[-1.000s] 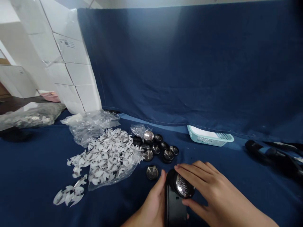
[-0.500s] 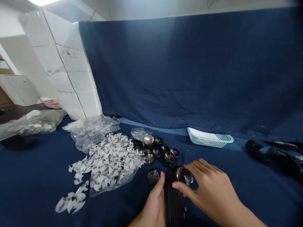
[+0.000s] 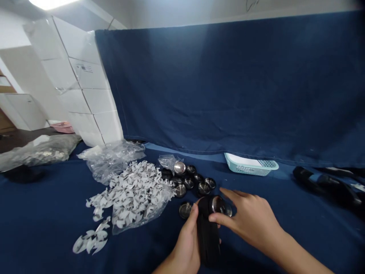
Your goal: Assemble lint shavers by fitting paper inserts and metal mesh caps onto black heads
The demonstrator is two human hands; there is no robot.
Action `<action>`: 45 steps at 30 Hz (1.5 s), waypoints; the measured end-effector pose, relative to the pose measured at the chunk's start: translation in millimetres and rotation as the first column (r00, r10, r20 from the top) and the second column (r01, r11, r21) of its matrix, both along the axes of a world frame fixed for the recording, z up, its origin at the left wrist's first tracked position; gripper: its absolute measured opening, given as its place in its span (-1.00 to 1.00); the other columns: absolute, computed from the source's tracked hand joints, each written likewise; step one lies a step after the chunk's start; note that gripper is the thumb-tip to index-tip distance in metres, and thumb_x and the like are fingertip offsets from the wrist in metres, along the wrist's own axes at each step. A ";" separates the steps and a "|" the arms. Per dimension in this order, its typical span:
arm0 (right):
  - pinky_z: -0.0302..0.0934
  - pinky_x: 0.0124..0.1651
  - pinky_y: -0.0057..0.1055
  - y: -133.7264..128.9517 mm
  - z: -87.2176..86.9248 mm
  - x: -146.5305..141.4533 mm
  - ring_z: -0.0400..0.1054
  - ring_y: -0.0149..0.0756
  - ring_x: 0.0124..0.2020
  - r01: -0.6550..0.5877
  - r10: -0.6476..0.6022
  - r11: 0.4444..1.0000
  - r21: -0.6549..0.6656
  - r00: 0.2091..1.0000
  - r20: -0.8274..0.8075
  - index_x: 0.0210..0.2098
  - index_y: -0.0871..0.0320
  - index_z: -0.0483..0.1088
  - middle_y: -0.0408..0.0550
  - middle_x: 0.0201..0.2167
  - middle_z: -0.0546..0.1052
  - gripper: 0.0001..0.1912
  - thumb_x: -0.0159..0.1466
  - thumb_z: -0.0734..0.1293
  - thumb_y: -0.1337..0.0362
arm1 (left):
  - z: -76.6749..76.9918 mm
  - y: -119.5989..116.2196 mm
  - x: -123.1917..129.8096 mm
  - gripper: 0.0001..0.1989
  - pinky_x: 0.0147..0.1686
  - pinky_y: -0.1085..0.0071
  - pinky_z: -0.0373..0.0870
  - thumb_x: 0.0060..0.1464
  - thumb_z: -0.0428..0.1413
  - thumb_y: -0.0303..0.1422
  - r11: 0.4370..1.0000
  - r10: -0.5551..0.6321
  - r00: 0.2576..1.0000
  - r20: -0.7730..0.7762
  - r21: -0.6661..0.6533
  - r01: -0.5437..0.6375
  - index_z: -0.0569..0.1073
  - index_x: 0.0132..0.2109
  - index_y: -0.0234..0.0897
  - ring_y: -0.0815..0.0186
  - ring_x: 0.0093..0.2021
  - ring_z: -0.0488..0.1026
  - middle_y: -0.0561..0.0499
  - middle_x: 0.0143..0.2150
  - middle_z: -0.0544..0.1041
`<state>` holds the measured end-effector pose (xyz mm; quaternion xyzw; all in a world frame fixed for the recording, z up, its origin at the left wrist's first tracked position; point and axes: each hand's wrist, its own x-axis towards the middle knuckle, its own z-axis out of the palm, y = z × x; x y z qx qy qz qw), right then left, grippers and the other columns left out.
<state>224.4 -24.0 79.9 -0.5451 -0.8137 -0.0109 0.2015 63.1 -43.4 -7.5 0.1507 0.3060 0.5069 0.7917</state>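
A black fabric shaver (image 3: pixel 208 236) with a round, shiny metal head (image 3: pixel 218 204) stands tilted in front of me. My left hand (image 3: pixel 186 239) is closed around its body, the thumb along the near side and fingertips showing on the far side. My right hand (image 3: pixel 251 213) is at the head, thumb against its lower edge and index finger stretched just above it; its other fingers are partly hidden. Another silver-rimmed piece (image 3: pixel 229 210) shows beside the head under my right hand; whether it is held, I cannot tell. One round black-rimmed cover (image 3: pixel 185 210) lies left of the shaver.
Several round covers (image 3: pixel 203 188) cluster behind the shaver, one a perforated silver dome (image 3: pixel 179 168). To the left, white bladed pieces (image 3: pixel 137 194) spill from a clear bag. A turquoise basket (image 3: pixel 251 166) stands by the blue curtain (image 3: pixel 228 83). Black items (image 3: pixel 327 186) lie right; white boxes (image 3: pixel 97 91) rise left.
My right index finger has lifted slightly off the metal head, while the thumb stays against it. The shaver has tilted a little in my left hand. The view has shifted slightly.
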 end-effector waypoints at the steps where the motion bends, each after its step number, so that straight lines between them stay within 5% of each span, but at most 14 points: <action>1: 0.45 -0.16 -0.01 1.7 0.7 1.6 0.51 0.13 -0.10 -0.067 0.067 0.998 0.003 0.997 -0.023 0.04 0.18 0.44 0.17 -0.08 0.59 -0.32 0.10 0.38 -0.18 | 1.4 0.5 -0.2 -0.44 -0.22 0.33 0.38 0.20 0.01 0.03 1.000 0.002 1.000 0.004 -0.003 -0.002 0.34 0.18 -0.25 0.18 -0.26 0.53 -0.09 -0.21 0.58; 3: 0.34 0.08 -0.05 4.2 2.3 4.5 0.33 0.05 0.16 -0.255 0.249 0.966 -0.036 0.961 -0.117 0.23 0.14 0.25 0.16 0.19 0.40 -0.20 0.10 0.43 -0.07 | 4.5 1.7 -0.7 -0.43 -0.24 0.33 0.38 0.19 0.01 0.05 1.000 -0.009 1.000 0.014 -0.017 0.009 0.39 0.13 -0.30 0.17 -0.28 0.53 -0.11 -0.24 0.58; 5: 0.33 0.11 -0.12 5.4 2.5 5.9 0.31 -0.05 0.18 -0.351 0.319 0.930 -0.106 0.918 -0.235 0.29 0.11 0.15 0.13 0.21 0.37 -0.25 0.18 0.41 0.08 | 7.0 3.1 -1.5 -0.43 -0.29 0.34 0.38 0.19 0.00 0.06 1.000 0.001 1.000 0.012 -0.018 -0.001 0.40 0.10 -0.32 0.17 -0.28 0.52 -0.11 -0.25 0.57; 10: 0.47 -0.30 -0.23 6.4 -4.4 5.9 0.56 -0.19 -0.37 -0.278 0.144 0.911 -0.305 0.907 -0.396 0.36 0.24 -0.05 0.14 -0.12 0.61 -0.32 0.35 0.22 0.19 | 9.2 6.5 -5.4 -0.42 -0.37 0.35 0.37 0.20 -0.02 0.06 0.998 0.044 0.999 -0.009 -0.047 -0.044 0.43 0.06 -0.37 0.22 -0.37 0.48 -0.09 -0.36 0.55; 12: 0.45 -0.12 -0.13 7.2 -7.0 6.6 0.50 -0.07 -0.07 -0.254 0.150 0.934 -0.250 0.916 -0.373 0.37 0.18 -0.05 0.20 0.09 0.48 -0.29 0.31 0.27 0.16 | 9.1 8.0 -6.6 -0.43 -0.36 0.33 0.38 0.19 0.01 0.06 0.996 0.064 0.998 -0.008 -0.055 -0.065 0.44 0.02 -0.38 0.24 -0.40 0.47 -0.07 -0.38 0.54; 14: 0.31 0.13 -0.02 8.3 -8.8 7.1 0.21 0.00 0.25 -0.285 0.202 0.940 -0.185 0.907 -0.370 0.38 0.06 -0.07 0.13 0.31 0.22 -0.20 0.25 0.34 0.14 | 8.8 9.1 -7.1 -0.46 -0.37 0.34 0.37 0.18 0.02 0.06 0.995 0.091 0.996 -0.006 -0.049 -0.091 0.45 0.00 -0.36 0.23 -0.40 0.49 -0.07 -0.36 0.55; 17: 0.11 0.29 0.02 10.9 -12.4 5.5 0.03 -0.05 0.35 -0.429 0.315 0.885 -0.183 0.839 -0.443 0.38 -0.09 -0.13 -0.02 0.39 0.07 -0.10 0.19 0.41 0.18 | 8.9 9.7 -8.0 -0.43 -0.38 0.36 0.36 0.18 0.00 0.07 0.996 0.077 0.997 -0.012 -0.053 -0.077 0.48 -0.06 -0.40 0.20 -0.40 0.51 -0.12 -0.38 0.57; 22: 0.11 0.29 0.04 15.8 -23.1 -2.4 0.09 -0.06 0.32 -0.482 0.342 0.858 -0.177 0.794 -0.502 0.36 -0.12 -0.10 -0.05 0.35 0.16 -0.16 0.21 0.38 0.24 | 14.0 9.7 -15.2 -0.45 -0.32 0.35 0.39 0.18 0.03 0.04 0.994 0.107 0.994 -0.014 -0.013 -0.108 0.49 -0.04 -0.41 0.18 -0.37 0.53 -0.13 -0.36 0.58; 27: -0.14 0.36 0.13 17.1 -29.4 -6.8 -0.03 -0.09 0.36 -0.472 0.435 0.881 -0.021 0.828 -0.353 0.36 -0.07 -0.09 -0.02 0.37 0.11 -0.24 0.27 0.32 0.28 | 15.4 8.3 -18.4 -0.43 -0.36 0.31 0.40 0.14 0.08 0.05 0.998 0.042 0.991 -0.127 -0.047 -0.048 0.45 0.03 -0.38 0.24 -0.50 0.47 -0.07 -0.44 0.55; 30: 0.05 0.30 0.04 17.5 -33.3 -7.5 0.17 -0.11 0.25 -0.459 0.458 0.886 0.072 0.837 -0.301 0.30 -0.03 0.08 0.01 0.21 0.35 -0.37 0.28 0.31 0.28 | 12.8 5.9 -16.8 -0.44 -0.39 0.31 0.40 0.14 0.10 0.02 0.995 0.094 0.976 -0.194 -0.001 -0.096 0.38 0.12 -0.29 0.24 -0.48 0.47 -0.05 -0.38 0.54; 33: 0.27 0.13 -0.01 18.6 -37.8 -8.1 0.35 -0.08 0.07 -0.346 0.346 0.936 0.064 0.872 -0.345 0.21 0.06 0.21 0.09 0.04 0.45 -0.45 0.26 0.33 0.16 | 11.9 4.8 -16.7 -0.53 -0.28 0.34 0.40 0.16 0.14 -0.09 0.980 0.156 0.972 -0.176 0.151 -0.130 0.35 0.15 -0.16 0.25 -0.30 0.50 -0.05 -0.16 0.55; 36: 0.34 0.06 -0.04 19.4 -37.9 -7.9 0.33 -0.03 0.10 -0.270 0.239 0.963 -0.014 0.873 -0.425 0.24 0.06 0.17 0.13 0.13 0.35 -0.37 0.23 0.35 0.06 | 12.6 6.2 -18.5 -0.56 -0.17 0.36 0.37 0.17 0.17 -0.19 0.961 0.172 0.976 -0.136 0.241 -0.136 0.33 0.16 -0.11 0.21 -0.12 0.48 -0.06 0.01 0.50; 40: 0.09 0.29 -0.02 18.5 -29.7 -5.0 0.02 -0.04 0.33 -0.346 0.319 0.938 0.025 0.834 -0.450 0.19 -0.01 0.19 0.03 0.34 0.07 -0.38 0.17 0.41 0.20 | 11.9 8.3 -20.6 -0.53 -0.07 0.31 0.33 0.13 0.22 -0.27 0.958 0.177 0.981 -0.082 0.244 -0.152 0.32 0.16 -0.12 0.15 -0.01 0.45 -0.07 0.05 0.48; 45: 0.35 0.04 -0.14 21.8 -28.9 -1.5 0.42 -0.17 -0.04 -0.386 0.288 0.918 -0.088 0.803 -0.521 0.06 0.02 0.34 0.00 -0.02 0.49 -0.63 0.26 0.33 0.20 | 9.6 8.2 -22.2 -0.55 -0.01 0.33 0.26 0.04 0.28 -0.39 0.940 0.173 0.980 -0.098 0.313 -0.135 0.39 0.08 -0.16 0.12 0.09 0.38 -0.08 0.04 0.49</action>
